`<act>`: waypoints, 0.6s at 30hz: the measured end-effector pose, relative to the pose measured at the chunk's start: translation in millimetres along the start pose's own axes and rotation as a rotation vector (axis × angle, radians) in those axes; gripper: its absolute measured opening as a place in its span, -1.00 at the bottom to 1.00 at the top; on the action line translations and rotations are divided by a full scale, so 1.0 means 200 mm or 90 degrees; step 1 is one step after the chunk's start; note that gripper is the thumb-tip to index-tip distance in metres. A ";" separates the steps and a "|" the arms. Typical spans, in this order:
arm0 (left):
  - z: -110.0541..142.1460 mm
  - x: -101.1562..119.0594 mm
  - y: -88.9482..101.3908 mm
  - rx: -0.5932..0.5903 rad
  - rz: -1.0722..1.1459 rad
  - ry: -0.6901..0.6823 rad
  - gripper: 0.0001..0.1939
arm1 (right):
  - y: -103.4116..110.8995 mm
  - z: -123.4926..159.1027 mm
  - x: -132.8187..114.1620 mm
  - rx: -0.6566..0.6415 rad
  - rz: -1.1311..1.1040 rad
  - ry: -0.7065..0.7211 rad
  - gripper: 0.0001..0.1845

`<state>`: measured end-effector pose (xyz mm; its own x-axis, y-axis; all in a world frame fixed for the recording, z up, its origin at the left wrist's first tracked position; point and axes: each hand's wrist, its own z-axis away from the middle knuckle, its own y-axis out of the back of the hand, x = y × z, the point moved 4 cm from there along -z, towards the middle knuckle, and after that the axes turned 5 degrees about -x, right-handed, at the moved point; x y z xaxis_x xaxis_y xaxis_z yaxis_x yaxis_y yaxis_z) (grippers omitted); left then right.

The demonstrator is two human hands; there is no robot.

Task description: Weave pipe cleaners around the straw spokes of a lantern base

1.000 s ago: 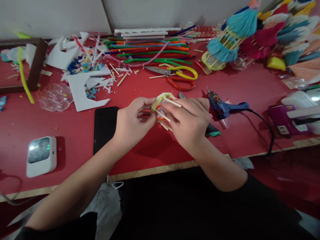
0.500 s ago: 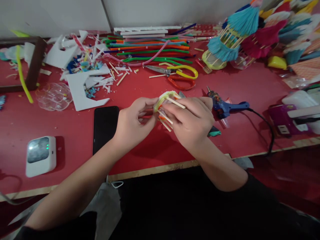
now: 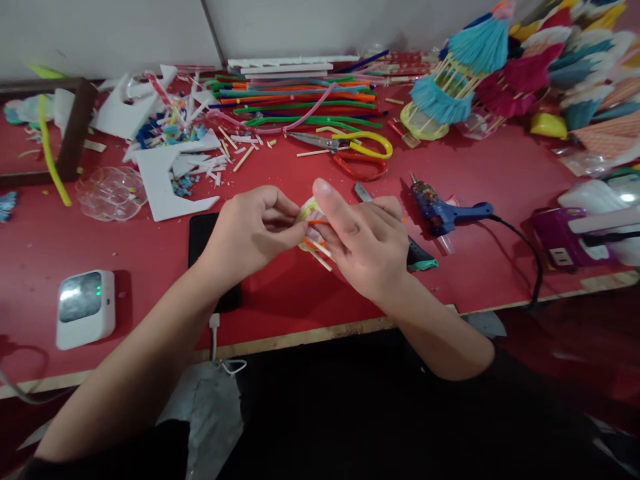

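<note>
Both of my hands meet over the middle of the red table on a small frame made of yellow and orange rings joined by thin wooden sticks. My left hand pinches its left side with closed fingers. My right hand wraps round its right side, thumb raised above it. Most of the frame is hidden between the fingers; only a few sticks and bits of ring show.
A blue glue gun with a black cord lies right of my hands, scissors behind them. A black phone lies under my left wrist, a white device at front left. Coloured tubes, foam scraps and tasselled lanterns fill the back.
My hands have closed tighter round the small frame and turned it, so less of it shows. My right thumb has lifted above it. The view shifted slightly.
</note>
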<state>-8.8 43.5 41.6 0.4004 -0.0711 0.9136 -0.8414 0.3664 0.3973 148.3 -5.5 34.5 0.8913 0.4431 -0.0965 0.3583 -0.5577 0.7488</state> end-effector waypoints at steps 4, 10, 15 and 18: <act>0.02 0.02 0.01 0.002 -0.023 -0.007 -0.89 | 0.02 -0.01 -0.01 0.030 -0.004 -0.030 -0.64; 0.00 0.05 -0.02 0.015 -0.103 -0.045 -0.87 | 0.03 -0.01 0.00 0.018 -0.028 -0.020 -0.49; -0.02 0.07 0.02 0.064 -0.214 -0.007 -0.86 | 0.03 -0.02 0.00 -0.058 -0.074 0.067 -0.44; -0.02 0.07 0.07 0.076 -0.207 -0.040 -0.90 | 0.03 -0.01 -0.02 -0.119 -0.102 0.098 -0.48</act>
<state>-13.7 51.7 60.1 0.6344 -0.2251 0.7395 -0.7112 0.2046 0.6725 145.8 -10.0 41.2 0.7700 0.6239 -0.1334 0.4211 -0.3399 0.8409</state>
